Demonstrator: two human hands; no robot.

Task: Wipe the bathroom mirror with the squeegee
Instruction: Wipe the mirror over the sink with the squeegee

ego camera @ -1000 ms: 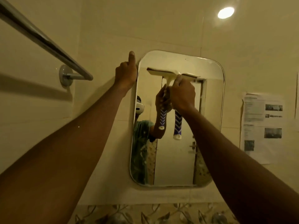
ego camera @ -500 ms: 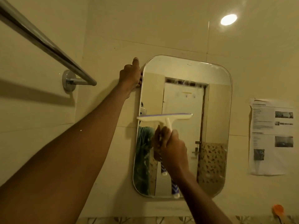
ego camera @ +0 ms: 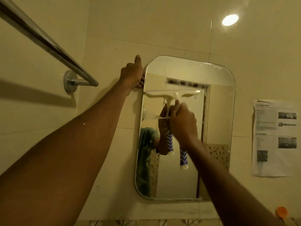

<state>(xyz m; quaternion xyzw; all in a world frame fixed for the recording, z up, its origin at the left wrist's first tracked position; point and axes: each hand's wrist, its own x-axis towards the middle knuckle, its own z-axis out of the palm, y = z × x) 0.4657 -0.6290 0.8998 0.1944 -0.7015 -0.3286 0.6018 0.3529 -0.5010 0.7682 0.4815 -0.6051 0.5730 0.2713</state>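
Note:
A rounded rectangular mirror (ego camera: pixel 216 121) hangs on the tiled wall. My right hand (ego camera: pixel 183 123) grips the blue-and-white striped handle of a white squeegee (ego camera: pixel 172 94), whose blade lies flat across the upper left part of the glass. A streak of water drops sits just above the blade. My left hand (ego camera: pixel 132 74) holds the mirror's upper left edge, fingers curled round the rim and thumb pointing up along the wall. The handle's lower end (ego camera: pixel 183 159) sticks out below my right hand.
A chrome towel bar (ego camera: pixel 48 44) juts from the wall at upper left, close to my left arm. A printed paper sheet (ego camera: pixel 275 137) is stuck to the wall right of the mirror. An orange object (ego camera: pixel 281 212) shows at the bottom right.
The squeegee went from the mirror's top down to its middle, and is now back up near the upper part. My left hand stayed on the mirror's edge.

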